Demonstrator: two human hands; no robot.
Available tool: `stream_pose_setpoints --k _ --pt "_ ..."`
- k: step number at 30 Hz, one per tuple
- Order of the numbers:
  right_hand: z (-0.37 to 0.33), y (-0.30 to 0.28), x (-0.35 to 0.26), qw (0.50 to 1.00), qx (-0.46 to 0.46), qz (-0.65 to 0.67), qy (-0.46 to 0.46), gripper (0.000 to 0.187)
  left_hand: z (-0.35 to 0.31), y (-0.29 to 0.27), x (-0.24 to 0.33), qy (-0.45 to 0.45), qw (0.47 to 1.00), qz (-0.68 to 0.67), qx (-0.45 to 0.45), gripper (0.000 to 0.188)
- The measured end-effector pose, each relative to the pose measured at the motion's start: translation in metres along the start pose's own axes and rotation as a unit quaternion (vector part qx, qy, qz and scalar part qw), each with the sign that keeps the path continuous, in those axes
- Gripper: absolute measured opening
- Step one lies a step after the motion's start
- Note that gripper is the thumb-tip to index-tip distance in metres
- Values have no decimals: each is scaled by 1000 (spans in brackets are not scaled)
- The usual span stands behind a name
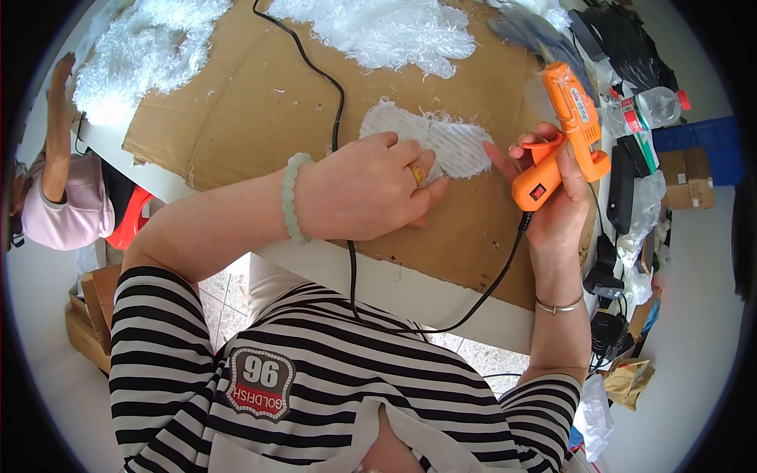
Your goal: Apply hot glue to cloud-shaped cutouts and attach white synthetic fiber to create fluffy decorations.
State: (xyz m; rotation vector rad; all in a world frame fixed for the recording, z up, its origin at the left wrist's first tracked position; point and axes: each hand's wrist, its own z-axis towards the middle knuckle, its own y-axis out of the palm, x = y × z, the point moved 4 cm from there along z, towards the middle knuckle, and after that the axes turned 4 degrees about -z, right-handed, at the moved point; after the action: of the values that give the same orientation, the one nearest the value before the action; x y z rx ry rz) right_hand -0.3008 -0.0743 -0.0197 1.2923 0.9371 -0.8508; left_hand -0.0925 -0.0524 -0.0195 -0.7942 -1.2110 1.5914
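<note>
My right hand (558, 217) grips an orange hot glue gun (574, 106) by its handle, nozzle pointing up and away from me. The gun is held in the air over the right edge of a brown cardboard sheet (252, 94). A white, ribbed fabric piece (465, 146) with frayed edges lies on the cardboard. Over its near left part, my left hand (367, 185) is closed with bent fingers against the fabric; the fingertips are partly hidden. A black cord (341, 102) passes beneath my left wrist, and the gun's cord loops down close to my body.
White shaggy fabric (158, 55) lies at the far left, and another shaggy piece (386, 31) at the far middle. A clear bottle with a red cap (661, 108), black adapters (605, 276) and plastic bags crowd the right side. Another person (67, 201) is at the left.
</note>
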Motion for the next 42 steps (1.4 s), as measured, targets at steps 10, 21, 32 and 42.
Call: stream_pose_setpoints --k 10,21,32,42 --pt "-2 3 3 998 4 -60 20 42 -6 -4 -8 2 995 -97 37 49" --pt "-27 15 -32 938 -45 -342 49 47 -11 -6 -8 -3 991 -132 28 43" --pt "-31 11 -50 830 -91 -540 101 42 -15 -5 -7 6 989 -128 73 39" --pt "-20 16 -43 829 -88 -540 111 30 -15 -3 -6 6 992 -106 74 39"
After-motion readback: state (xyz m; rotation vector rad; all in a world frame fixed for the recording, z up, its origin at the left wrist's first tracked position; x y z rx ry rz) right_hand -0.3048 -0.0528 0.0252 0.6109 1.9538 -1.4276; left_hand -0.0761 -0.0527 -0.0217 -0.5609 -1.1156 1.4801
